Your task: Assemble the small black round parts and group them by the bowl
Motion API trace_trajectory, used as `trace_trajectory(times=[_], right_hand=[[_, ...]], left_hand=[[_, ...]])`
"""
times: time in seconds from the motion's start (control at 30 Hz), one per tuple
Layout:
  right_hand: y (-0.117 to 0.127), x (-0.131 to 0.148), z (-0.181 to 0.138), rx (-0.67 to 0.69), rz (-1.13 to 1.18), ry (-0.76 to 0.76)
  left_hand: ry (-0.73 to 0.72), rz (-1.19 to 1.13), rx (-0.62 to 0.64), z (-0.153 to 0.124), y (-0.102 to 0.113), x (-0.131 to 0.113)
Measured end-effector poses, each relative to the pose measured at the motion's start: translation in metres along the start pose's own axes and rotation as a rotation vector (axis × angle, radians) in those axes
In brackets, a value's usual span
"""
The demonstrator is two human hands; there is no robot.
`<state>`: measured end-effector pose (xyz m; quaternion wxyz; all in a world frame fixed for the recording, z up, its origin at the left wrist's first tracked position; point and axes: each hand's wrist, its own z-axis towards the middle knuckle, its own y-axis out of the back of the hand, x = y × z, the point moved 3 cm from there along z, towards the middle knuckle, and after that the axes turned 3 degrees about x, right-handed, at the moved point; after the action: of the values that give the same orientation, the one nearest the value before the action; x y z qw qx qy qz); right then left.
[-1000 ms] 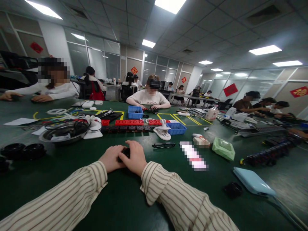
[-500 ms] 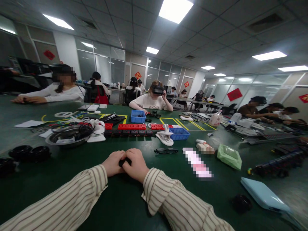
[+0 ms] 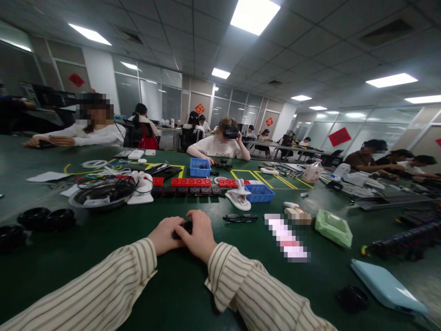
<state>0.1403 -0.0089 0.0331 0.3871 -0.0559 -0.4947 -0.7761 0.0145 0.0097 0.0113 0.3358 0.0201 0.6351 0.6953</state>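
Above the near part of the green table, my left hand and my right hand meet around a small black object. Its exact kind is hidden by my fingers. The left hand is closed against one side of it, its fingers mostly covered. My right thumb presses across the front while the right fingers curl over the far side. Just beyond the right hand lies a pair of black-framed glasses. A row of red and black socket-like blocks stretches across behind both hands.
Left are a metal bowl of cables and black round parts. A white clip stand and blue bin sit ahead. Rightward lie a green wipes pack, light-blue case and black round part. Co-workers sit around.
My right fingers have lifted and spread a little from my left hand, and more of the black object shows. The whole view has shifted slightly.
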Motion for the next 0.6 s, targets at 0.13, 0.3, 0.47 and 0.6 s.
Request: trace_trajectory(times=[0.13, 0.3, 0.47, 0.6], right_hand=[[-0.002, 0.000, -0.001, 0.005, -0.046, 0.011], [-0.003, 0.005, -0.002, 0.053, -0.014, 0.136], [0.001, 0.013, -0.006, 0.059, 0.038, 0.243], [0.006, 0.014, -0.007, -0.024, 0.021, 0.158]], left_hand=[[-0.003, 0.004, -0.013, 0.000, 0.001, -0.001], [-0.065, -0.054, 0.015, 0.000, 0.001, -0.001], [-0.103, -0.083, 0.038, -0.001, 0.003, -0.001], [-0.062, 0.005, -0.002, -0.004, 0.005, -0.007]])
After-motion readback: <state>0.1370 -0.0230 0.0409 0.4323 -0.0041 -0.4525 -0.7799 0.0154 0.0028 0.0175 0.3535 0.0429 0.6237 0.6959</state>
